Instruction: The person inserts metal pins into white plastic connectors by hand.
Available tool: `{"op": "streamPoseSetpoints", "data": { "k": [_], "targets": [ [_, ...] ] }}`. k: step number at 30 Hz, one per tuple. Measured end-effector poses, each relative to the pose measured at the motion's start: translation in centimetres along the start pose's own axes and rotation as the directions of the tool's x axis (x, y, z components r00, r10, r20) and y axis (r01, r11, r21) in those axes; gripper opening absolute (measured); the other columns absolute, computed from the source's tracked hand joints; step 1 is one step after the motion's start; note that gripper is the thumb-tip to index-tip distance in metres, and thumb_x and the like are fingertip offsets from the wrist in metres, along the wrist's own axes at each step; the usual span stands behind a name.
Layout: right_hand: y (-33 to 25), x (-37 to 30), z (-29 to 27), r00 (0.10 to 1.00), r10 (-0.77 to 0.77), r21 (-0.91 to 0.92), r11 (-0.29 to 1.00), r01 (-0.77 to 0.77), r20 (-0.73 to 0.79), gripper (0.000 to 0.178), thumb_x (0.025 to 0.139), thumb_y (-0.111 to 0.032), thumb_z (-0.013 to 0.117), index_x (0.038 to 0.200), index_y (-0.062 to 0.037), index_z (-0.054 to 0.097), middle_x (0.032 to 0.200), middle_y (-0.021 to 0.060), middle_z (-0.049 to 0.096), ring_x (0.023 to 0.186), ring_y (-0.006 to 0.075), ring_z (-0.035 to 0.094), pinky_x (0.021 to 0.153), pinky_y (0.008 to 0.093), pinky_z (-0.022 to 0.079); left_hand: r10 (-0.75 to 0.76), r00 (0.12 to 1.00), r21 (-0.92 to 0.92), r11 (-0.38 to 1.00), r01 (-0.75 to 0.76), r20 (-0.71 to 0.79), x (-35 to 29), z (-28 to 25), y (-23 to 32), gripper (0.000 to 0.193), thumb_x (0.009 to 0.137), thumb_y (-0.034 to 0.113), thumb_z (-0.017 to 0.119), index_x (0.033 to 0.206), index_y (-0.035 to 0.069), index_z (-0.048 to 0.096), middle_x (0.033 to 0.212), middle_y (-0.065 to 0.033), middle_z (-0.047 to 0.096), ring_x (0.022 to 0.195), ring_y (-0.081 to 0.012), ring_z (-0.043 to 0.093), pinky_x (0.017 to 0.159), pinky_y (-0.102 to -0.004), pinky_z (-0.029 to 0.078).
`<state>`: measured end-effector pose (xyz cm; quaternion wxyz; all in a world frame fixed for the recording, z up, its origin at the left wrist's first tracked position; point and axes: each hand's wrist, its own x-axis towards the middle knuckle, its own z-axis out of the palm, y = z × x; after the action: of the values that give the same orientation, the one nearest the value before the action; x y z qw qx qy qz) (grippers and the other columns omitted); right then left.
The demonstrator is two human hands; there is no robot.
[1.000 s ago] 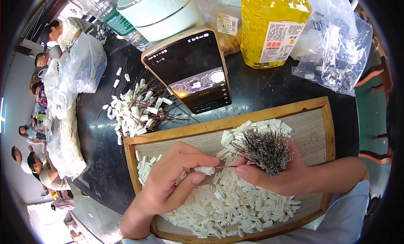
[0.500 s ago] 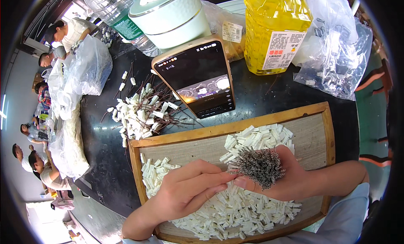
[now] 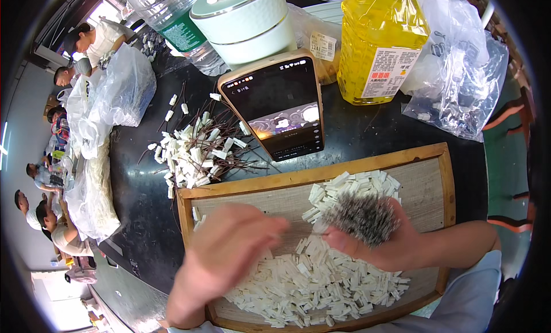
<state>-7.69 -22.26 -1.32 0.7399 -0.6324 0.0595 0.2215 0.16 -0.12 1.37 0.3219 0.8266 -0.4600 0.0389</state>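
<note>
My right hand (image 3: 399, 244) is closed round a thick bundle of thin dark wires (image 3: 364, 218) whose small metallic ends point up; the bundle is a little blurred. By that hand's thumb tip is a small white piece, too blurred to tell whether it is held. My left hand (image 3: 227, 247) is smeared by motion, apart from the bundle, over the left part of a wood-framed tray (image 3: 310, 174). Its fingers cannot be made out. Under both hands lie many small white plastic connector housings (image 3: 321, 287), with another heap behind the bundle.
Beyond the tray a phone (image 3: 278, 109) leans upright against a pale green container (image 3: 241, 23). Left of it is a pile of white connectors with brown wires (image 3: 198, 152). A yellow liquid bottle (image 3: 379, 46), clear bags (image 3: 453, 86) and a water bottle (image 3: 178, 32) stand behind. Other people sit far left.
My left hand has pulled back left, away from the bundle and my right thumb, where its fingertips were. My right hand keeps hold of the wires and has shifted slightly.
</note>
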Motion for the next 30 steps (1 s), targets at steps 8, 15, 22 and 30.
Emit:
{"op": "streamPoseSetpoints", "data": {
  "k": [8, 15, 22, 30],
  "targets": [
    [-0.1, 0.1, 0.0, 0.989, -0.042, 0.203, 0.977, 0.071, -0.139, 0.014, 0.089, -0.016, 0.061, 0.094, -0.0033, 0.059, 0.072, -0.0024, 0.058, 0.07, 0.0036, 0.052, 0.062, 0.0221, 0.044, -0.317, 0.899, 0.312, 0.858, 0.408, -0.304, -0.1, -3.1, -4.8, 0.026, 0.08, 0.002, 0.062, 0.106, -0.003, 0.06, 0.1, -0.013, 0.063, 0.092, -0.0249, 0.06, 0.083, -0.034, 0.045],
    [-0.4, -0.1, -0.3, 0.996, 0.005, 0.156, 0.988, 0.009, -0.09, 0.015, 0.091, -0.019, 0.057, 0.092, -0.0047, 0.056, 0.066, -0.0053, 0.052, 0.061, 0.0019, 0.047, 0.053, 0.0206, 0.038, -0.004, 0.933, 0.076, 0.997, -0.025, 0.36, 0.5, 1.8, 1.4, 0.043, 0.07, 0.007, 0.063, 0.113, 0.004, 0.059, 0.116, -0.0119, 0.055, 0.108, -0.029, 0.053, 0.089, -0.0398, 0.043],
    [-0.3, -0.2, -0.2, 0.988, -0.05, 0.134, 0.989, 0.07, -0.144, 0.011, 0.088, -0.013, 0.061, 0.089, -0.0023, 0.06, 0.072, -0.0023, 0.058, 0.068, 0.0027, 0.052, 0.058, 0.0218, 0.043, 0.059, 0.945, 0.203, 0.97, -0.13, 0.323, -0.2, 3.2, -0.5, 0.035, 0.069, 0.01, 0.06, 0.104, 0.003, 0.06, 0.101, -0.0079, 0.06, 0.098, -0.023, 0.058, 0.079, -0.0335, 0.048],
    [0.4, 0.0, -0.6, 0.997, -0.045, 0.138, 0.989, 0.053, -0.064, 0.011, 0.086, -0.011, 0.065, 0.089, -0.0002, 0.061, 0.077, -0.0014, 0.061, 0.073, 0.0035, 0.053, 0.064, 0.0214, 0.045, 0.002, 0.935, 0.204, 0.976, -0.08, 0.355, -0.2, 2.7, -0.7, 0.035, 0.069, 0.006, 0.062, 0.103, -0.001, 0.061, 0.092, -0.0094, 0.06, 0.088, -0.0221, 0.059, 0.072, -0.0307, 0.049]
  ]
}}
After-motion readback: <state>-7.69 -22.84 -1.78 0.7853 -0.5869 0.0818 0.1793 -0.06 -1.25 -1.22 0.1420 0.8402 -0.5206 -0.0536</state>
